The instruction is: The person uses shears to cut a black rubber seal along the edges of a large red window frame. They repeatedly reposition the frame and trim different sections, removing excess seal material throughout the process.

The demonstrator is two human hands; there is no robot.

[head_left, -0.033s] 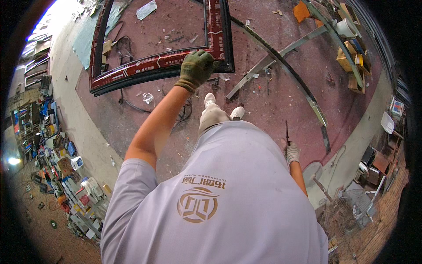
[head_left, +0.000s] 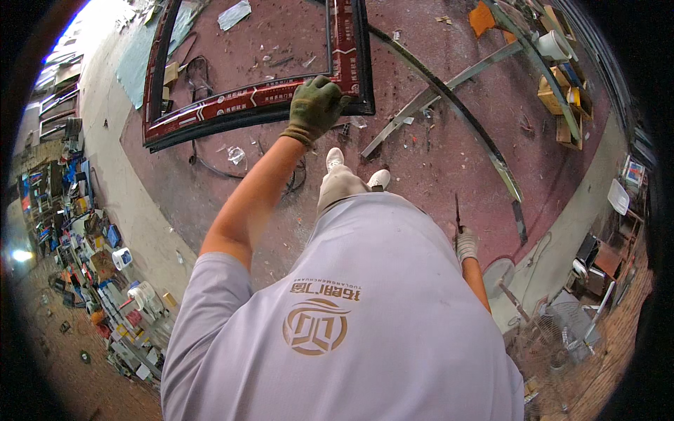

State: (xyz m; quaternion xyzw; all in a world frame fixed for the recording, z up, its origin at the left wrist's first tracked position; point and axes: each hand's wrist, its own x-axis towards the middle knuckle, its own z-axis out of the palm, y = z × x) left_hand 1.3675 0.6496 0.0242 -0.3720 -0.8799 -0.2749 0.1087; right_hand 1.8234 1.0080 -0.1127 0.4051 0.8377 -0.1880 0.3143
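A window frame (head_left: 263, 95) covered with printed red film and edged in black fills the upper left. My left hand (head_left: 316, 109), in a dirty green work glove, is closed over its near bar, close to the right corner. Down by my right side, my right hand (head_left: 467, 244) wears a whitish glove. A slim dark tool (head_left: 458, 210) juts up from that hand; its exact kind is too small to make out. My body hides part of the right arm.
Long metal strips (head_left: 449, 95) cross on the reddish floor covering to the right. Cardboard boxes (head_left: 562, 95) and a white bucket (head_left: 554, 45) stand at far right. A cable (head_left: 232, 172) lies below the frame. Cluttered tools and buckets (head_left: 140, 295) line the left; a wire-cage fan (head_left: 558, 344) stands lower right.
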